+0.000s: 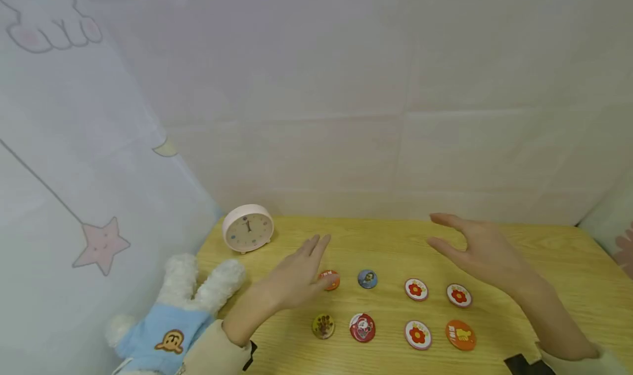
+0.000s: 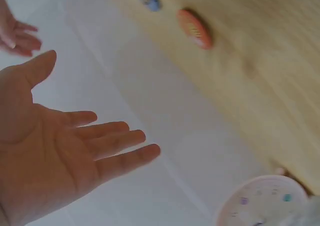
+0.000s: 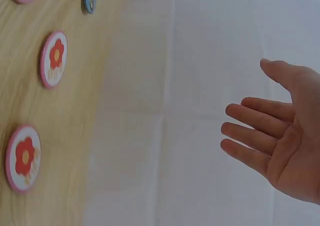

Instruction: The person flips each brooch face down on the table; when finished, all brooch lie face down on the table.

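Note:
My left hand (image 1: pixel 296 279) hovers over the left part of the table with straight, slightly spread fingers and holds nothing. Below its thumb lies an orange badge (image 1: pixel 332 281), partly covered. My right hand (image 1: pixel 489 254) is held above the table at the right, thumb apart from the fingers, palm bare in the right wrist view. Nearest to it are round white badges with red flowers, one at the right (image 1: pixel 459 295) and one further left (image 1: pixel 416 290). The other round badges are a blue portrait one (image 1: pixel 367 279), a green-yellow one (image 1: pixel 323 326), a red one (image 1: pixel 362 327), another flower one (image 1: pixel 417 335) and an orange one (image 1: pixel 461 335).
A pale pink clock (image 1: pixel 248 229) stands at the table's back left corner. A white plush toy (image 1: pixel 168 331) in a blue shirt lies at the left edge, beside my left forearm. White cloth (image 1: pixel 316 100) hangs behind the wooden table (image 1: pixel 390 240).

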Demonstrator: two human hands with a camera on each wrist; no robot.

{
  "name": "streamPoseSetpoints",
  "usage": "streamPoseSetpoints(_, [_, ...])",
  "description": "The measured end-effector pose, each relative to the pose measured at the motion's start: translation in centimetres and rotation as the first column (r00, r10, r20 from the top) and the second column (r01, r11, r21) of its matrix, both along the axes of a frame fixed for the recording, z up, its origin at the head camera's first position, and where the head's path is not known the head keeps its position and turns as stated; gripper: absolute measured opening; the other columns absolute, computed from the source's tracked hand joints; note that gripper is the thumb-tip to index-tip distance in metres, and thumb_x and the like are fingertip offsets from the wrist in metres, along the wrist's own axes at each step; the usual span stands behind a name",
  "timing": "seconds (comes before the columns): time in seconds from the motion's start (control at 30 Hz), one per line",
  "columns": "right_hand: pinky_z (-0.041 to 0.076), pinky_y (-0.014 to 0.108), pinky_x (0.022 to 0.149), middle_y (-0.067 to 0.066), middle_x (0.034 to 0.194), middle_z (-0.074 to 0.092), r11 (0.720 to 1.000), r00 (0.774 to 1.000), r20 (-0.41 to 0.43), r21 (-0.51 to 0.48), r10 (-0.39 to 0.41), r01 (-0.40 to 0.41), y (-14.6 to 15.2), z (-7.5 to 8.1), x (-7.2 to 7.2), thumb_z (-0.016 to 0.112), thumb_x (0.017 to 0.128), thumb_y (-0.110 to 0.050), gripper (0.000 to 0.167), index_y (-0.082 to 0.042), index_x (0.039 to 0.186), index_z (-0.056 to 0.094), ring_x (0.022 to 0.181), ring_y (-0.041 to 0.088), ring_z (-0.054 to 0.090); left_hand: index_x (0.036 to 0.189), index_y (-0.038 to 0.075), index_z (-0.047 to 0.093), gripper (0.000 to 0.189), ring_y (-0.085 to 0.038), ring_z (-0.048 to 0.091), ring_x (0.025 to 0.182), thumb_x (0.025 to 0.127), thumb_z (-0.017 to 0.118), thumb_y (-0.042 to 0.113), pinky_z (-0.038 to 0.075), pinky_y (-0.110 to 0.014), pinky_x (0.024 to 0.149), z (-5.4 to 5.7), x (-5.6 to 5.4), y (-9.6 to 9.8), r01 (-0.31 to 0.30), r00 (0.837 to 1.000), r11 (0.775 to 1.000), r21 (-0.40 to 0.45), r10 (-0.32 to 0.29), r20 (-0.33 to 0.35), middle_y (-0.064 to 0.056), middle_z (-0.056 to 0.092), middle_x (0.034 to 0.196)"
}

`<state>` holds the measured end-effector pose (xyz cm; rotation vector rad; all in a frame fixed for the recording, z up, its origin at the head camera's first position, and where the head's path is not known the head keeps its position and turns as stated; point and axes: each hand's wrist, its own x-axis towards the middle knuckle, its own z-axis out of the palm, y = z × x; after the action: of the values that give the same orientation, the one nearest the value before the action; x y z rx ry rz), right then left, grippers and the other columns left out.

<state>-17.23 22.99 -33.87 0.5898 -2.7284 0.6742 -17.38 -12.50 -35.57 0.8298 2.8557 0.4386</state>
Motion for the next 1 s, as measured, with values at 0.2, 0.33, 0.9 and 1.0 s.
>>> streamPoseSetpoints(0.2, [0.056, 0.038, 0.075, 0.009, 0.111, 0.071, 0.984, 0.981, -0.074, 0.013, 0.180, -0.180, -5.2, -2.6, -3.4, 0.070, 0.092, -0.027, 0.034, -0.005, 0.118, 0.069, 0.069, 0.017, 0.068, 0.151, 0.001, 0.030, 0.071, -0.034, 0.045, 0.132, 0.101, 0.047, 0.048, 0.038, -0.047, 0.106, -2.1, -1.8, -1.4, -0.019, 0.998, 1.000, -0.020, 0.020, 0.065, -0.020, 0.043, 0.146])
streamPoseSetpoints(0.33, [0.057, 0.037, 0.076, 0.009, 0.105, 0.072, 0.959, 0.961, -0.014, 0.069, 0.276, -0.274, -8.9, -4.5, -4.8, 0.072, 0.090, -0.022, 0.030, -0.004, 0.113, 0.070, 0.078, 0.022, 0.071, 0.146, -0.003, 0.038, 0.065, -0.039, 0.042, 0.133, 0.100, 0.055, 0.038, 0.037, -0.051, 0.106, -3.5, -2.9, -1.1, -0.045, 0.998, 0.997, -0.055, 0.048, 0.049, -0.023, 0.041, 0.147])
streamPoseSetpoints(0.9, [0.053, 0.044, 0.086, 0.005, 0.087, 0.069, 0.916, 0.939, 0.092, 0.205, 0.332, -0.344, -14.9, -10.2, -6.8, 0.072, 0.088, -0.022, 0.020, -0.003, 0.096, 0.069, 0.093, 0.030, 0.067, 0.131, -0.004, 0.056, 0.053, -0.046, 0.043, 0.130, 0.095, 0.064, 0.035, 0.041, -0.055, 0.101, -8.3, -4.4, 0.4, -0.036, 0.998, 0.990, -0.139, 0.043, 0.047, -0.030, 0.044, 0.141])
streamPoseSetpoints(1.0, [0.054, 0.040, 0.079, -0.003, 0.074, 0.062, 0.910, 0.934, 0.088, 0.212, 0.346, -0.357, -15.1, -10.4, -6.7, 0.074, 0.086, -0.021, 0.014, -0.009, 0.088, 0.067, 0.080, 0.024, 0.066, 0.125, -0.003, 0.060, 0.048, -0.044, 0.049, 0.125, 0.095, 0.065, 0.034, 0.046, -0.053, 0.096, -8.3, -4.3, 0.6, -0.038, 0.999, 0.987, -0.154, 0.041, 0.012, -0.027, 0.051, 0.134])
